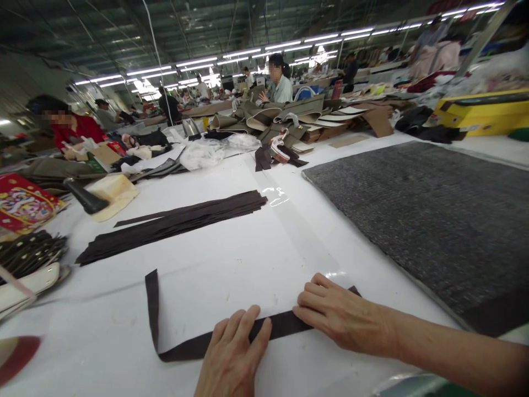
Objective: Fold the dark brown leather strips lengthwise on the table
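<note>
A dark brown fabric strip point(285, 325) lies along the near part of the white table, and its left end bends up and away from me. My left hand point(237, 350) rests on the strip with fingers stretched out and the thumb apart, pressing it from above. Farther right, my right hand point(336, 314) is closed, its fingers curled and pinching the strip near its right end. A short tip of the strip shows beyond that hand. Behind them lies a pile of similar dark strips point(177, 226), with one strip slightly apart along its far edge.
A dark grey textured mat point(433, 215) covers the right side of the white table point(198, 281). At left stand a cream block with a black handle point(88, 196) and a red printed box point(27, 204). Olive bag pieces point(264, 116) and a yellow box point(483, 113) sit behind. Several people work beyond.
</note>
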### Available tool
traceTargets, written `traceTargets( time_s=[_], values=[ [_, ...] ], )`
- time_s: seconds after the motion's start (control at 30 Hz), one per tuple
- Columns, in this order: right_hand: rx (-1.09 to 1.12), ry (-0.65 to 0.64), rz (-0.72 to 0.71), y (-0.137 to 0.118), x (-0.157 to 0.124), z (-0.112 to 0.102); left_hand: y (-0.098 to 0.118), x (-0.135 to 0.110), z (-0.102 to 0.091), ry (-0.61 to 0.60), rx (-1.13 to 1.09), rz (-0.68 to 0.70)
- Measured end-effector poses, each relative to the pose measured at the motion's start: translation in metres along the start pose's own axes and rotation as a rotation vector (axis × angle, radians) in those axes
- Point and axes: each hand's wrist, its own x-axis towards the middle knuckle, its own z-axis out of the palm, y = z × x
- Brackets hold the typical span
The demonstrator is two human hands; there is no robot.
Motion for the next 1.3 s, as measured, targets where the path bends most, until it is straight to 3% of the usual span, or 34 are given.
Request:
traceTargets(
  time_s=[0.2,0.47,0.87,1.3],
  values=[
    [-0.015,0.004,-0.005,-0.002,0.0,-0.003,0.016,0.029,0.006,-0.028,-0.297,0.067],
    [-0.025,-0.004,-0.008,0.001,-0.009,-0.008,0.016,0.027,0.02,-0.146,-0.332,0.053],
    [-0.08,-0.038,0.003,0.006,-0.025,-0.012,0.021,0.028,0.026,-0.146,-0.111,0.147],
    [-0.076,-0.021,0.06,0.008,-0.048,-0.021,0.041,0.042,0.02,-0.148,0.119,0.065]
  ],
)
